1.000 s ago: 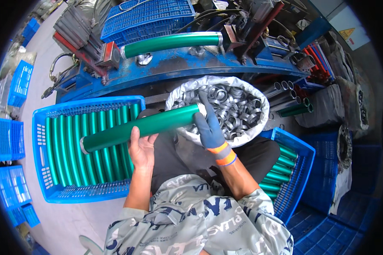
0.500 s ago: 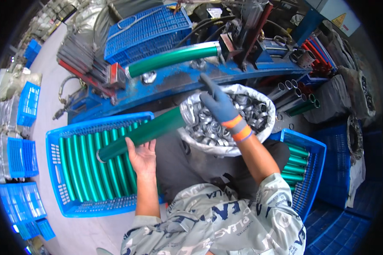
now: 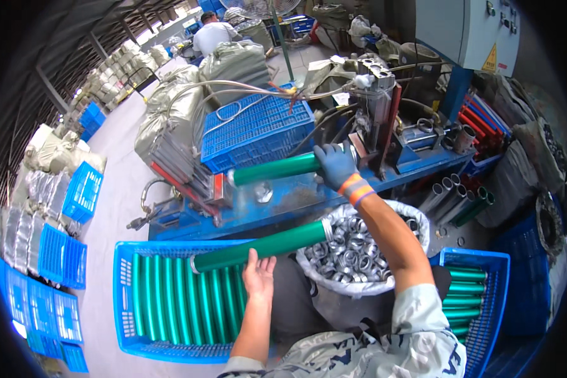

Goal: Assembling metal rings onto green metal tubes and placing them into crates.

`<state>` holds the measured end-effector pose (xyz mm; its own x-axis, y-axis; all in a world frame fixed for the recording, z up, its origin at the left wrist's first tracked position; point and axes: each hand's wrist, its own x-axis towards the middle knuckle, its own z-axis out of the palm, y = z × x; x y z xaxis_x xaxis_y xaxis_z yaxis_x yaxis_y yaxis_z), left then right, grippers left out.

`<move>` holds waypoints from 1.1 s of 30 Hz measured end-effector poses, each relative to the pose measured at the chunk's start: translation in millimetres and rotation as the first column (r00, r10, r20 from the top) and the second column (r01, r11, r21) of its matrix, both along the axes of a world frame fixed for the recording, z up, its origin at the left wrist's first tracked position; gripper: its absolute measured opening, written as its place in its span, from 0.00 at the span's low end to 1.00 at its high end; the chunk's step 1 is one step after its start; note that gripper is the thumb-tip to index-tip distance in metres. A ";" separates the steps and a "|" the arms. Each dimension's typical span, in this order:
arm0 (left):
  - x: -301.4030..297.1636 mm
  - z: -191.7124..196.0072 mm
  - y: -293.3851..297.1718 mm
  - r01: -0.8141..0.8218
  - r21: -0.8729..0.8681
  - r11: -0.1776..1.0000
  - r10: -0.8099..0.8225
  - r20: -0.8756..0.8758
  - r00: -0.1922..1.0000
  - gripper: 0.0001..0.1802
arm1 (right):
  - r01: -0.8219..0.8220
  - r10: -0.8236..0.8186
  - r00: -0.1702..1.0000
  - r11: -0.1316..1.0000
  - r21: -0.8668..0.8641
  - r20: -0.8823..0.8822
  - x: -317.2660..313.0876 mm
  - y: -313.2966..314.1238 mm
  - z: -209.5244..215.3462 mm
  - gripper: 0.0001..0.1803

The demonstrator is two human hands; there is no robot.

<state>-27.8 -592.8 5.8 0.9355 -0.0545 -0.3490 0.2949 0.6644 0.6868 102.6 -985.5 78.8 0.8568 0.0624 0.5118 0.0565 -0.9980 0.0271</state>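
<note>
My bare left hand (image 3: 259, 274) supports a green metal tube (image 3: 264, 246) from below, fingers partly stretched along it. A pale ring caps that tube's right end, near the rim of a white-lined container (image 3: 353, 289) full of metal rings (image 3: 349, 252). My right hand (image 3: 336, 166), in a blue-grey glove with an orange cuff, is closed around the right end of a second green tube (image 3: 274, 170). That tube lies level between the end blocks of a blue bench machine (image 3: 302, 200); the glove hides part of its right end.
A blue basket (image 3: 121, 309) of green tubes stands at the left, another blue basket (image 3: 496, 302) at the right. Several bare metal tubes (image 3: 447, 192) stand beside the bench. An upturned blue crate (image 3: 258, 129) is behind it. A person (image 3: 214, 36) sits far off.
My right hand has moved from above the rings up to the tube on the machine and closed on it. My left hand still supports its tube. The view has tilted upward.
</note>
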 end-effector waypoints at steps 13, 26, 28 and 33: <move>192.5 -5.8 -213.3 0.169 -0.025 0.985 -0.164 0.126 0.978 0.36 | -0.430 -0.268 0.871 -0.013 0.903 0.412 -356.1 -70.1 44.3 0.32; 262.2 -54.5 -220.5 0.257 0.146 0.955 -0.244 -0.104 0.964 0.45 | -0.312 -0.509 0.827 -0.062 0.948 0.239 -535.2 -81.1 -16.4 0.34; 256.6 -51.8 -215.9 0.245 0.157 0.957 -0.236 -0.074 0.969 0.47 | -0.253 -0.585 0.788 -0.024 0.967 0.192 -553.3 -87.7 -22.5 0.29; 239.9 -44.5 -219.1 0.254 0.225 0.941 -0.241 -0.086 0.967 0.42 | -0.102 -0.780 0.600 0.147 0.984 0.178 -642.3 -125.9 -71.4 0.25</move>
<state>212.0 -811.8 -38.7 0.8813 -0.1930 -0.4314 0.4723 0.3893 0.7908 -539.7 -1111.4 7.4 0.1018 -0.9705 0.2188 0.1141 -0.2071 -0.9717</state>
